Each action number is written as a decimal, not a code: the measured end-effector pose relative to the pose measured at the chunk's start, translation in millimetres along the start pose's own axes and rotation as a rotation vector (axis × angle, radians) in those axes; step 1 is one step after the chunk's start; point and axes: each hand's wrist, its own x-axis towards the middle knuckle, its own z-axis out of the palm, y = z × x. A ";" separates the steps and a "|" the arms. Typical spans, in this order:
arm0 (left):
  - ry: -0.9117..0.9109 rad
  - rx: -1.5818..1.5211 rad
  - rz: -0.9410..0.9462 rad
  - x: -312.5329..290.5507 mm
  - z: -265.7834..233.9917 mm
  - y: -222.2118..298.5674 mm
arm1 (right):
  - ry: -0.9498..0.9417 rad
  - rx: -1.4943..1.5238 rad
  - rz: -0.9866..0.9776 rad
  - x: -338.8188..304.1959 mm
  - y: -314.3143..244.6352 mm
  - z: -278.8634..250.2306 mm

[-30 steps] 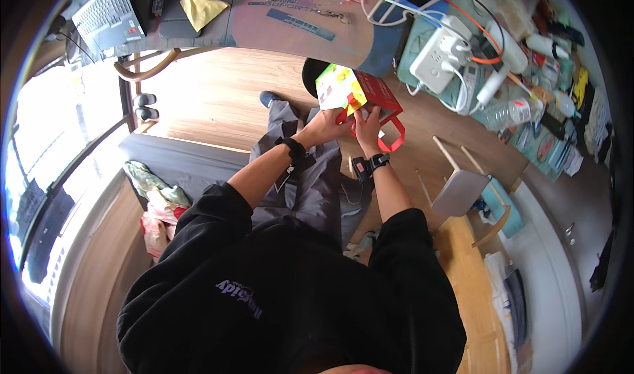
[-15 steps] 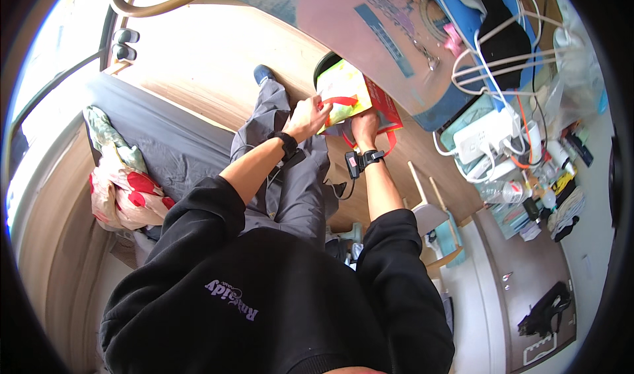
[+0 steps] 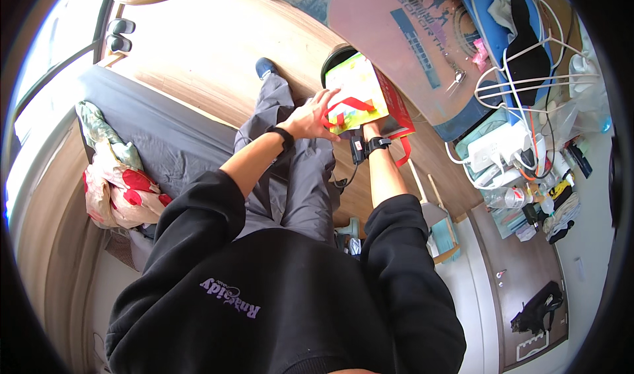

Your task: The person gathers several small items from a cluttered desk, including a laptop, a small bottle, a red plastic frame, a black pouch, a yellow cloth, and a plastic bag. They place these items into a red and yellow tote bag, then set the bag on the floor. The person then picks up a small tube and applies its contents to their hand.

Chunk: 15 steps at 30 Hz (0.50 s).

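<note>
A yellow and red tote bag [image 3: 360, 87] with red strap handles lies tilted beyond my knees, its opening toward me. My left hand [image 3: 312, 118] is at the bag's left edge, fingers spread, with the red strap [image 3: 356, 102] beside them. Past the wrist, my right hand [image 3: 371, 130] reaches into the opening; its fingers are hidden inside the bag. Black bands with a small device sit on my wrists. Partly behind the bag is a dark round bin-like container [image 3: 335, 58].
To the right stands a table [image 3: 370, 17] with keys [image 3: 457, 77], white hangers [image 3: 528, 80], a power strip [image 3: 492, 146] and a plastic bottle [image 3: 505, 197]. A grey-covered bed [image 3: 158, 123] with a floral cloth [image 3: 122, 192] is on the left. Slippers [image 3: 120, 34] lie farther off.
My left hand has let go of the red strap and spread its fingers by the bag's edge. My right hand has gone deeper into the bag. The view has shifted slightly.
</note>
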 end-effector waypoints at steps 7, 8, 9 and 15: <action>-0.117 0.073 -0.158 18.4 84.5 6.7 | 0.172 0.066 0.027 10.2 21.0 7.0; 0.030 0.190 0.036 21.9 95.4 8.8 | 0.182 0.039 0.004 10.4 22.7 7.0; -0.072 0.184 -0.108 23.2 101.5 9.0 | 0.255 0.061 -0.102 8.7 23.4 6.8; 0.114 0.275 -0.180 25.5 100.2 -0.8 | 0.180 -0.138 -0.008 8.7 24.5 4.6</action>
